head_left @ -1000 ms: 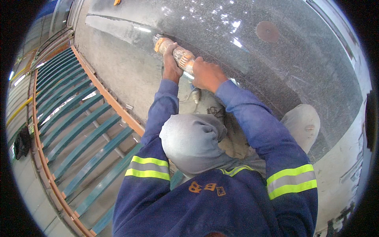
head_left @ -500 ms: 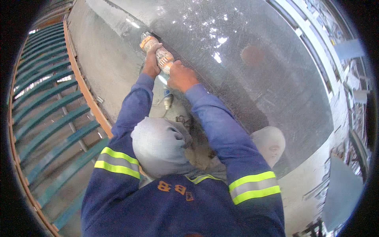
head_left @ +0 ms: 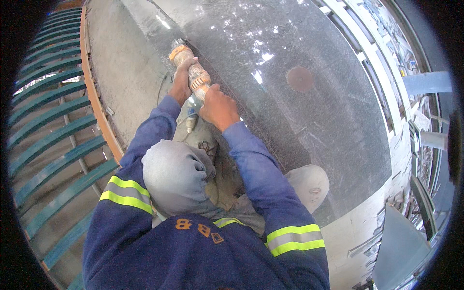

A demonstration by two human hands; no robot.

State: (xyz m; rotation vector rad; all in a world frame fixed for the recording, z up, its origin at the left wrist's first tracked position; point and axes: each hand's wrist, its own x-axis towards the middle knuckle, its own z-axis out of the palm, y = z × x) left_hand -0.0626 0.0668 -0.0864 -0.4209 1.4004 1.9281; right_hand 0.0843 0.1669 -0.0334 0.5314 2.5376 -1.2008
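Note:
An orange and grey angle grinder [head_left: 198, 79], coated in pale dust, is held out ahead of me with both hands. My left hand [head_left: 181, 84] is closed round its body nearer the head. At the rear end, my right hand [head_left: 220, 107] wraps round the handle. The grinder's head is over the left edge of a large dark stone slab [head_left: 338, 130]; its disc is hard to make out. Below the tool, near my left forearm, hangs a blue and white plug connector [head_left: 191, 121] with a cord. White dust lies along the slab's edge.
On the left stands a rack of green bars [head_left: 53, 135] with an orange-brown rail [head_left: 96, 96]. My bent knees [head_left: 174, 176] are close under my arms. A round reddish spot [head_left: 299, 79] marks the slab. White beams [head_left: 372, 58] and a loose grey panel [head_left: 398, 249] lie at right.
The view has shifted slightly, so my body and the rack sit further left in it. Both hands keep their hold on the grinder, which stays near the same part of the edge.

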